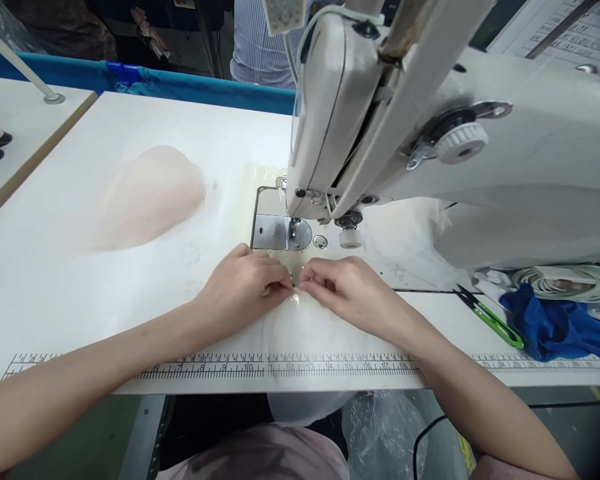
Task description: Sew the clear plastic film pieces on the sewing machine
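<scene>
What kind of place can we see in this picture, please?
Likely a sewing workshop: a sewing machine stands on a white table with a printed ruler, and green-handled snips lie nearby.

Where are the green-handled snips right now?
In the head view, the green snips lie on the white table, right of the right hand and beside the blue cloth.

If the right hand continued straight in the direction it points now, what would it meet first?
Probably the left hand, just opposite the right hand; whether they touch is hard to judge.
</scene>
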